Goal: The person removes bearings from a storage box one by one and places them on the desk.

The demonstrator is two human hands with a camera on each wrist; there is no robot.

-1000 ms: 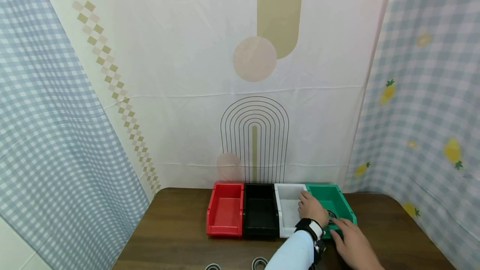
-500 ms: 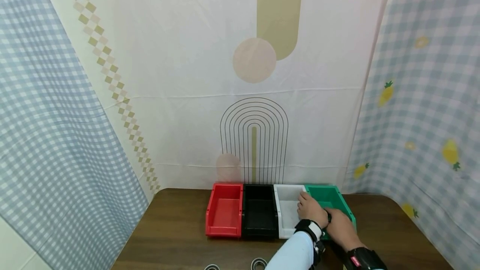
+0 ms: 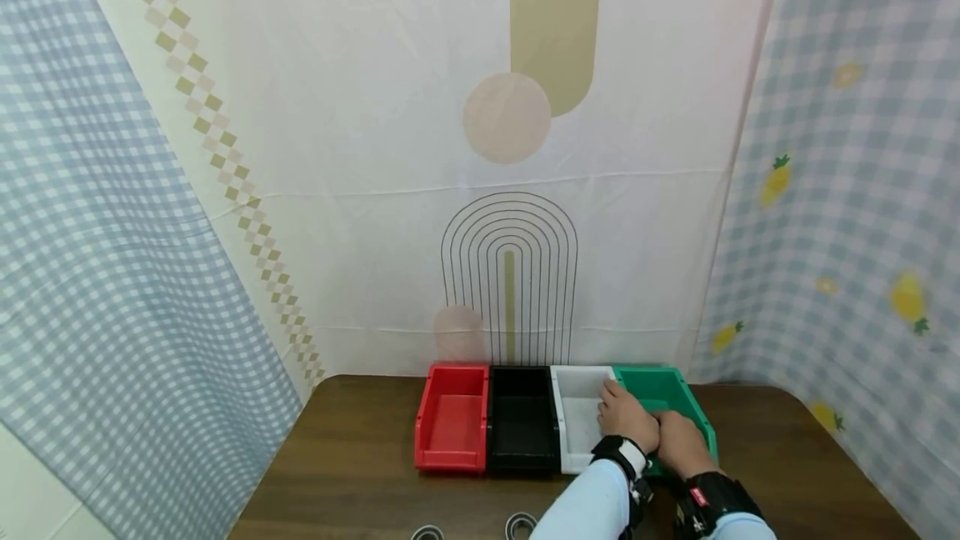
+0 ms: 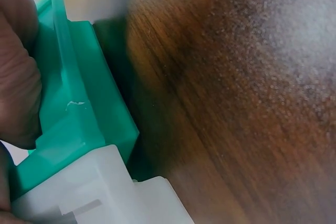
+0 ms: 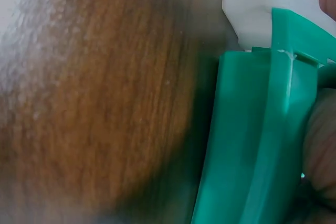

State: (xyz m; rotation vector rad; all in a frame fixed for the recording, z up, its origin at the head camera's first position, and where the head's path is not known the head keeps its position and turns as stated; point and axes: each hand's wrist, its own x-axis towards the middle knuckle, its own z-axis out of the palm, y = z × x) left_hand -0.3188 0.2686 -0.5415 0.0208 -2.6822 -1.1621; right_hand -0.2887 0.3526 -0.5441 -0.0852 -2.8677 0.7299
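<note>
In the head view my left hand (image 3: 628, 422) lies over the wall between the white bin (image 3: 576, 463) and the green bin (image 3: 648, 377), its fingers bent over that wall on the white side. My right hand (image 3: 682, 442) reaches down into the green bin with its knuckles up, right against the left hand. Its fingertips are hidden, and I cannot tell what they hold. Close up, the left wrist view shows the front lip of the green bin (image 4: 84, 108) with the hands at the left edge. In the right wrist view, part of the right hand (image 5: 321, 148) is behind that lip.
A red bin (image 3: 452, 458) and a black bin (image 3: 522, 458) stand in line left of the white one. Bearing-like metal rings (image 3: 520, 526) lie near the front edge of the wooden table (image 3: 360, 465). A patterned cloth (image 3: 375, 257) hangs behind.
My right hand has moved forward and left into the green bin, up to the left hand. A dark metal ring seen there one second ago is now hidden. The left hand has stayed put.
</note>
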